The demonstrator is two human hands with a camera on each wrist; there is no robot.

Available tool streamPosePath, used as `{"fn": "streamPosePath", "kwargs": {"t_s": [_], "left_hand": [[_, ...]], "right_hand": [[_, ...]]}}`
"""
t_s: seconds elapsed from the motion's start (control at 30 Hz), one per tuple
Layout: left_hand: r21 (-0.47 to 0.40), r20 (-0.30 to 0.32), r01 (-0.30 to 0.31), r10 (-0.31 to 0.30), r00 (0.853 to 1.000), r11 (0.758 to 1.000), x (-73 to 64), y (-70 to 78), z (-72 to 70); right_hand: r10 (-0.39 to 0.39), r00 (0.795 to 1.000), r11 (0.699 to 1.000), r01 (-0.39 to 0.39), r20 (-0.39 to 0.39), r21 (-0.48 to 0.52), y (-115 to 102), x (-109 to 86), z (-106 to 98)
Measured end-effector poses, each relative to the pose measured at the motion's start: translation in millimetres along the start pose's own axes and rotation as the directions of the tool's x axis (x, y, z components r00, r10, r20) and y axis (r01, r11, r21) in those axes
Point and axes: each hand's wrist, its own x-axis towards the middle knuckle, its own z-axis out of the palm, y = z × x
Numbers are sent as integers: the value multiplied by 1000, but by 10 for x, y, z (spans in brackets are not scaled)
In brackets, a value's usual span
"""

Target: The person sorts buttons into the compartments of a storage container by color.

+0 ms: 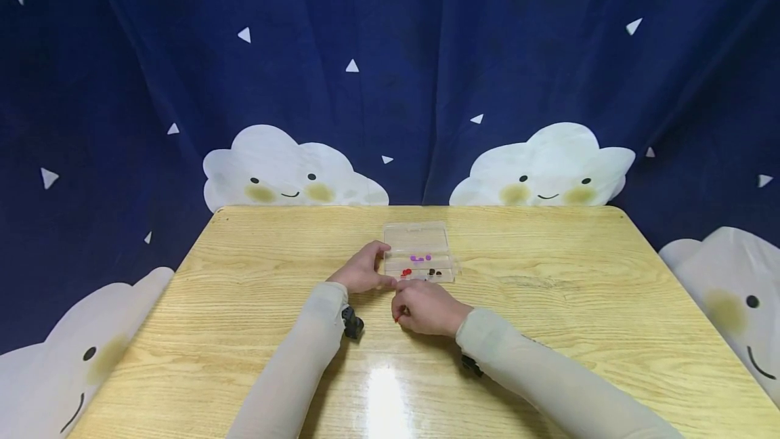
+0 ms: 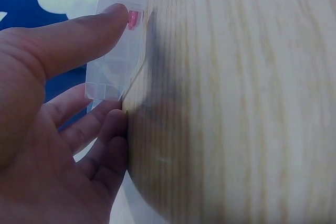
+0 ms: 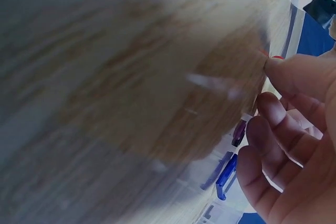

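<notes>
A clear plastic box point(image 1: 416, 239) lies with its lid folded back on the table. In its compartments are small purple pieces point(image 1: 420, 258), red pieces point(image 1: 406, 272) and dark pieces point(image 1: 435, 272). My left hand point(image 1: 363, 269) grips the box at its left end; in the left wrist view the thumb point(image 2: 92, 38) lies along the front wall and the other fingers curl at the end. Just in front of the box, my right hand point(image 1: 426, 307) pinches a small red piece point(image 1: 397, 320) low over the table. Its exact kind is too small to tell.
The wooden table point(image 1: 244, 303) extends on both sides of the box. Behind it hangs a dark blue curtain point(image 1: 390, 87) with white clouds and triangles. Dark wrist cameras point(image 1: 351, 323) are strapped over the pale sleeves point(image 1: 292, 371).
</notes>
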Motion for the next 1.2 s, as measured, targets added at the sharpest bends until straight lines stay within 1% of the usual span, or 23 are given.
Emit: {"fn": "streamPosePath", "kwargs": {"t_s": [0.3,0.5,0.67,0.83,0.93,1.03,1.2], "left_hand": [[-2,0,-17,17,1000,1000,6,-5,1],[3,-3,-24,24,1000,1000,19,-11,4],[1,-2,-22,22,1000,1000,11,-3,2],[-13,9,-12,12,1000,1000,-7,10,-6],[-26,21,4,-4,1000,1000,-12,15,-11],[-42,27,22,-21,999,999,-10,17,-13],[-40,19,38,-37,999,999,4,17,-1]], "right_hand": [[-1,1000,1000,1,-8,15,-4,-11,-11],[1,1000,1000,0,-20,27,0,-15,-58],[9,999,999,-8,-34,32,45,-23,-135],[17,998,999,-13,-68,48,139,-44,-241],[47,995,997,-41,-84,67,205,-58,-330],[99,991,991,-89,-93,101,277,-65,-418],[188,978,977,-177,-92,116,395,-85,-513]]}}
